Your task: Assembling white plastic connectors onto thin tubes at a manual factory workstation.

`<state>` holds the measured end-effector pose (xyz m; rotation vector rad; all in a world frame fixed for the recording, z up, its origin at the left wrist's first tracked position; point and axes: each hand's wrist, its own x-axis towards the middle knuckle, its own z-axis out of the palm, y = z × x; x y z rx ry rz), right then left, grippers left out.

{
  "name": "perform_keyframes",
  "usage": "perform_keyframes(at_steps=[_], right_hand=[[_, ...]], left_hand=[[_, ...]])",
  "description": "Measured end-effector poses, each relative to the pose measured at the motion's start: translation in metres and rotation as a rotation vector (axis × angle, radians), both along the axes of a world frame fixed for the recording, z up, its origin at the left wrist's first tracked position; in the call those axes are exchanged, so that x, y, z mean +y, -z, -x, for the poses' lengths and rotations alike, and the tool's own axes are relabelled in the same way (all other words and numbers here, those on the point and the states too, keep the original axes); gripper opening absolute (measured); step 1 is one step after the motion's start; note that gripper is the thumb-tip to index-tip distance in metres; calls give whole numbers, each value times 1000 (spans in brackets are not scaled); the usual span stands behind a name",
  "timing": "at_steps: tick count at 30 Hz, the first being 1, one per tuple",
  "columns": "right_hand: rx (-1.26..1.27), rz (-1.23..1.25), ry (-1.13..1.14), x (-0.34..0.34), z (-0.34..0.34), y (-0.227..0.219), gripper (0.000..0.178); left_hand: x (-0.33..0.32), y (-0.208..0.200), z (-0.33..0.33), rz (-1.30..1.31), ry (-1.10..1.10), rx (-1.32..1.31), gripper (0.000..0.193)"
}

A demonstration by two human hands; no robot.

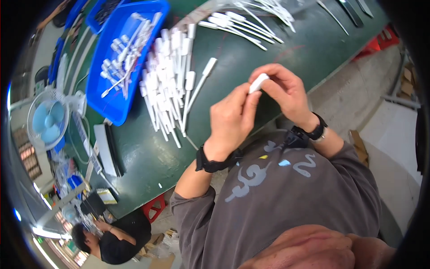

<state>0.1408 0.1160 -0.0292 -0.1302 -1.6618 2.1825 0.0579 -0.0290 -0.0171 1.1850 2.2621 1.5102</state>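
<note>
Both of my hands meet over the near edge of the green table (pixel 148 170). Between them is a short white plastic piece (pixel 259 83), its ends partly covered by fingers. My left hand (pixel 230 117) pinches its lower left end between thumb and fingertips. With curled fingers and thumb, my right hand (pixel 286 93) grips the upper right side. Whether a thin stem extends behind the fingers cannot be seen. To the left lies a pile of white sticks with thicker heads (pixel 165 83), and one white stick (pixel 202 80) rests apart at its right side.
A blue tray (pixel 117 118) holding more white sticks stands left of the pile. More sticks (pixel 242 28) lie at the far side, near a dark flat tool (pixel 350 12). A grey long box (pixel 106 150), a fan (pixel 48 120) and a seated person (pixel 123 240) are leftward.
</note>
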Motion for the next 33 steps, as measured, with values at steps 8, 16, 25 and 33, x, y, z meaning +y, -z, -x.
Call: perform_keyframes(at_steps=[8, 16, 25, 33], right_hand=[[-238, -93, -21, 20, 3, 2, 26], [-272, -939, 322, 83, 34, -14, 34], [-353, -1461, 212, 75, 58, 3, 38], [-414, -1321, 54, -4, 41, -6, 39]], left_hand=[[-6, -6, 6, 261, 33, 251, 17], [-17, 8, 60, 320, -352, 468, 21], [-22, -12, 73, 632, -485, 251, 23], [-47, 0, 104, 534, -682, 292, 29]])
